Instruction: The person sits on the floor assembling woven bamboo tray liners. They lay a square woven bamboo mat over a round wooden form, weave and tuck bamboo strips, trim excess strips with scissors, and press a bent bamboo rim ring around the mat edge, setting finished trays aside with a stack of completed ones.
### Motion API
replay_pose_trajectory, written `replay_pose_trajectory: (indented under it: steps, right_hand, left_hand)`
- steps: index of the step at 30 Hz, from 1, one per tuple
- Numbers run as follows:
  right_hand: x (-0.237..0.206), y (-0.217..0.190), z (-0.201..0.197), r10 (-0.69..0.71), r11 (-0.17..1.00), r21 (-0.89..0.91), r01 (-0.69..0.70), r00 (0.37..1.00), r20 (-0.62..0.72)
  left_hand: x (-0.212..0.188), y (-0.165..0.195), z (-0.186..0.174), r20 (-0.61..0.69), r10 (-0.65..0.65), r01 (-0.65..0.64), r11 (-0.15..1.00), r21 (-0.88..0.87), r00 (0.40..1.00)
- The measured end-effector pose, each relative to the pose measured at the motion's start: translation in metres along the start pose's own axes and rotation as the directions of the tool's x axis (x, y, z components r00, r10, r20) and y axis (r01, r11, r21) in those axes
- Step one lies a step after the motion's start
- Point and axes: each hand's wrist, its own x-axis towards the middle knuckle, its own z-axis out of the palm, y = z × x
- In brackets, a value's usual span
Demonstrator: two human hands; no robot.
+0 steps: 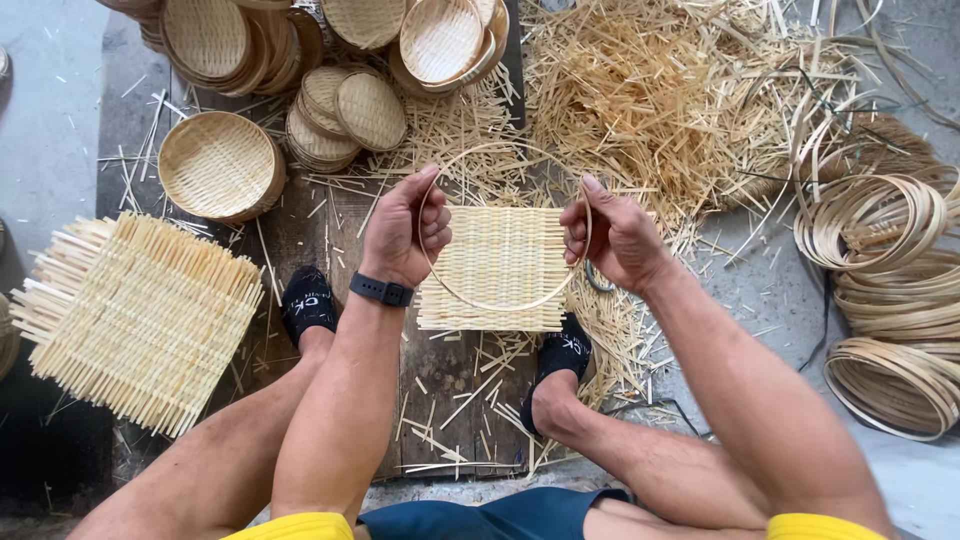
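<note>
A thin round bamboo hoop (497, 303) is held up between both hands. My left hand (403, 228) pinches its left side and my right hand (612, 234) pinches its right side. Below the hoop lies a small square woven bamboo mat (497, 262) on a dark wooden board (437, 380) between my two feet in black socks. A black band sits on my left wrist.
A stack of larger woven mats (135, 315) lies at left. Finished round woven baskets (218, 164) and lids (350, 112) fill the top left. Loose bamboo strips (640, 100) are heaped at top centre. Coiled bamboo hoops (890, 260) pile up at right.
</note>
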Motion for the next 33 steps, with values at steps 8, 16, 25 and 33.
replay_pose_trajectory:
  steps: [8,16,25,33]
  right_hand:
    - [0.031,0.044,-0.018,-0.134,0.930,0.351,0.111,0.990,0.042]
    - [0.036,0.062,-0.025,-0.146,0.989,-0.018,0.146,0.989,-0.009]
    - [0.077,0.150,-0.057,-0.260,0.830,-0.556,-0.050,0.846,-0.465]
    - [0.090,0.197,-0.076,-0.426,0.578,-0.806,-0.123,0.797,-0.428]
  left_hand:
    - [0.011,-0.015,-0.027,-0.042,-0.149,0.151,0.987,0.049,0.988]
    - [0.020,-0.040,-0.048,-0.194,-0.041,0.008,0.986,-0.167,0.980]
    - [0.059,-0.119,-0.133,-0.260,0.554,-0.136,0.573,0.808,0.791]
    - [0.071,-0.137,-0.163,-0.302,0.474,0.209,0.240,0.948,0.827]
